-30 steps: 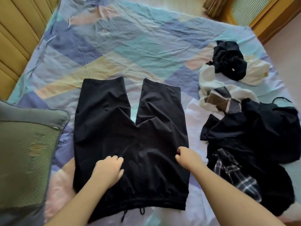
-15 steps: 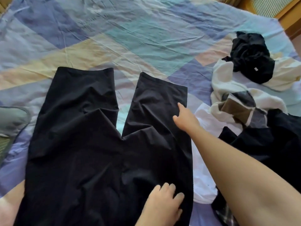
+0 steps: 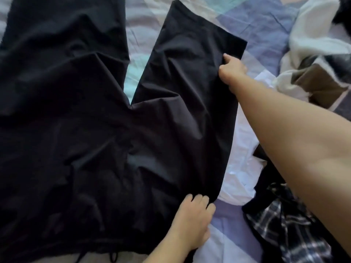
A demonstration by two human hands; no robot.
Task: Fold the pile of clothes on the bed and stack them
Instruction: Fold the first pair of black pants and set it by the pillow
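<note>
Head view: black trousers (image 3: 91,149) lie flat on the bed (image 3: 266,21), legs pointing away, waistband with drawstring nearest the camera. Right hand (image 3: 232,70) is at the outer edge of the right trouser leg, near the hem, fingers (image 3: 227,57) curled and pinching the fabric. Left hand (image 3: 191,223) is at the right side edge lower down, near the waistband; fingers curled onto the cloth edge, gripping it. Just right of the trousers: white cloth (image 3: 241,168) on the sheet, partly under the right forearm. Beyond it, a pile: dark garment with plaid lining (image 3: 284,230) at lower right, white garment with brown and grey patches (image 3: 311,80) at upper right. Bed sheet is patterned in pale blue, purple and teal blocks
</note>
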